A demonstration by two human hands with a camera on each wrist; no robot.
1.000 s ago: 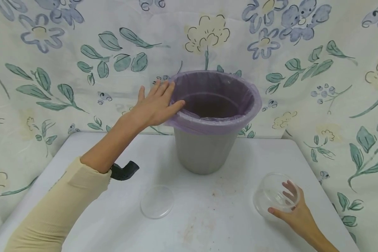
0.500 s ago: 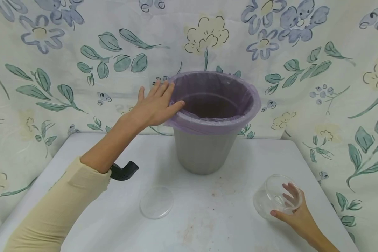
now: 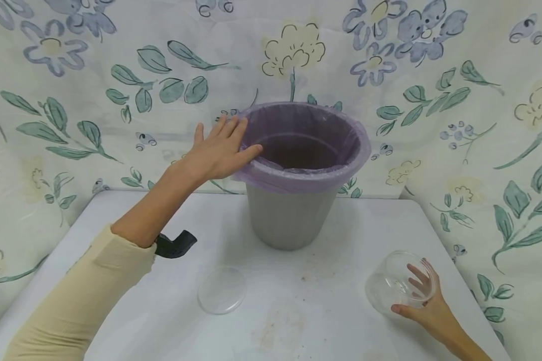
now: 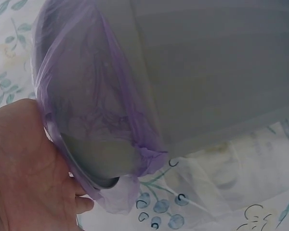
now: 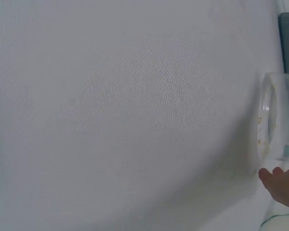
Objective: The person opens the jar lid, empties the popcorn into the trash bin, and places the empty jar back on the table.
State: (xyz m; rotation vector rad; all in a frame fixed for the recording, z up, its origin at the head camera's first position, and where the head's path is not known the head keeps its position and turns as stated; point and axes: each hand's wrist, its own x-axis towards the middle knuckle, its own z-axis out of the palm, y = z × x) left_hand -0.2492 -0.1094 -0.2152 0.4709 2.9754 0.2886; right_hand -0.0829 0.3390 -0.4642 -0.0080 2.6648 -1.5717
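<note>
My left hand (image 3: 219, 153) rests on the left rim of a grey bin (image 3: 289, 215), fingers spread and straight, thumb over the edge. A thin purple bin liner (image 3: 293, 179) folds over that rim. The left wrist view shows the palm against the rim, with the liner (image 4: 91, 91) hanging in loose folds. My right hand (image 3: 433, 313) grips a clear plastic tub (image 3: 381, 293) from the right, thumb in front and fingers behind. The tub looks empty, its base close to the tabletop. In the right wrist view, only fingertips (image 5: 274, 183) show beside the tub's base (image 5: 266, 118).
A clear round lid (image 3: 221, 291) lies flat on the white table (image 3: 162, 311), left of centre. Brownish crumbs and smudges (image 3: 268, 333) mark the tabletop in front of the bin. A floral cloth (image 3: 185, 140) hangs behind. A black wrist mount (image 3: 176, 244) sticks out at my left forearm.
My right hand and the tub have shifted slightly right and towards me. The left hand stays on the bin's rim, and the lid lies where it was. The head view has turned slightly right.
</note>
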